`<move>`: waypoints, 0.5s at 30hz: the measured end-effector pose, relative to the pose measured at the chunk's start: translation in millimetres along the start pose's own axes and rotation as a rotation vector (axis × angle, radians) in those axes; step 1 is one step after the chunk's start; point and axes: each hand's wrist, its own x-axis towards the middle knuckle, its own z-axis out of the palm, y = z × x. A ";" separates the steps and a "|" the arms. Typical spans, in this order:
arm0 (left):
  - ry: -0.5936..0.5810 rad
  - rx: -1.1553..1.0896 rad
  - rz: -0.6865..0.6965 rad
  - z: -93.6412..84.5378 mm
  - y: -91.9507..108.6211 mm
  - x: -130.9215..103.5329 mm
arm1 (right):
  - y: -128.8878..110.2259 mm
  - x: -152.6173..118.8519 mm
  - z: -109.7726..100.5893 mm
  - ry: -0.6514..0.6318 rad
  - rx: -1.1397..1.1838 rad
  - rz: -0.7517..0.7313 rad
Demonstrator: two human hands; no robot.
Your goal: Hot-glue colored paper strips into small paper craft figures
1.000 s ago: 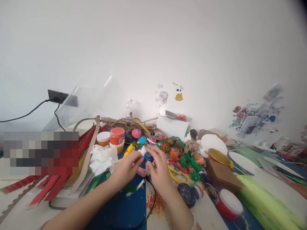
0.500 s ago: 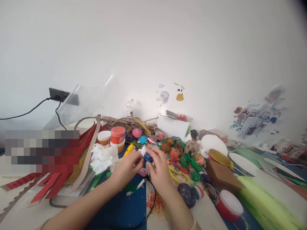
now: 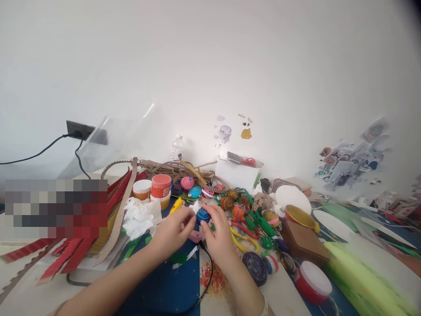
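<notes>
Between my hands is a small blue coiled cone (image 3: pixel 203 215). My right hand (image 3: pixel 219 232) grips it, thumb below and fingers at its top right side. My left hand (image 3: pixel 176 230) is just left of the cone with its fingers bent together; whether they pinch anything is too small to tell. Behind the fingertips a bit of white paper (image 3: pixel 196 206) shows. A pink object (image 3: pixel 195 236) with a black cable (image 3: pixel 210 258) lies below the cone. The handle of a yellow tool (image 3: pixel 176 204) sticks out behind my left hand.
Crumpled tissue (image 3: pixel 140 216) and an orange-red jar (image 3: pixel 161 186) stand left. Red corrugated strips (image 3: pixel 80 254) spread at far left. To the right are a dark coiled disc (image 3: pixel 255 268), a brown box (image 3: pixel 305 241) and a red jar with white lid (image 3: pixel 313 282). A bottle (image 3: pixel 177 148) stands behind.
The fingers of my left hand have come slightly away from the blue cone, and more of the cone shows. My right hand has barely moved.
</notes>
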 end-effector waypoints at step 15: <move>-0.012 0.162 0.128 2.6 -2.2 -1.1 | 2.6 -2.0 2.2 0.050 -0.015 -0.025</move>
